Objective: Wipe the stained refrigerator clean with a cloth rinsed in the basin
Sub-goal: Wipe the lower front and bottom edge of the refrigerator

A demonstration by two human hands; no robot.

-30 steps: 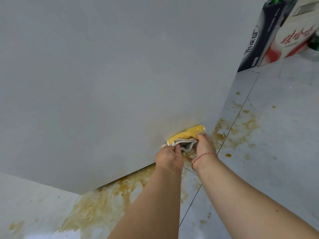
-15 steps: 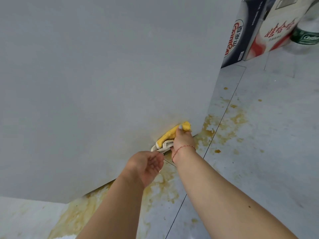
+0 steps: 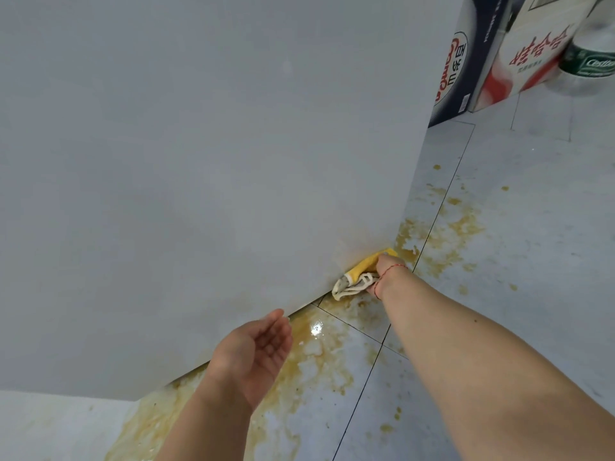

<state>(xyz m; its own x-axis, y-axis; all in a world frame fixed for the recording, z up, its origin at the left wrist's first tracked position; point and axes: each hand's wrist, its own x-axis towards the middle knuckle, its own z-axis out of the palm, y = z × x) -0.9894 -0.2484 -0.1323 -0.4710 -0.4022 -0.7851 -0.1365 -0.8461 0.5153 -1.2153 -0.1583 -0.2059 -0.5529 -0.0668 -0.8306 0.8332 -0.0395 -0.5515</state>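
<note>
The refrigerator's pale grey side panel (image 3: 206, 168) fills the left and middle of the view. At its lower right corner a faint yellowish stain shows. My right hand (image 3: 387, 266), with a red string on the wrist, grips a folded yellow cloth with white edging (image 3: 361, 269) and presses it against that corner, near the floor. My left hand (image 3: 258, 351) hovers open, palm up, below the panel's bottom edge, holding nothing. No basin is in view.
Yellow-brown spill stains (image 3: 316, 357) spread over the grey floor tiles below and right of the refrigerator. A dark blue carton (image 3: 466, 61), a white and red carton (image 3: 529, 54) and a green-labelled bottle (image 3: 589, 61) stand at the top right.
My left hand has let go of the cloth and drawn back towards me, opening palm up. My right hand alone has slid the cloth to the panel's lower right corner.
</note>
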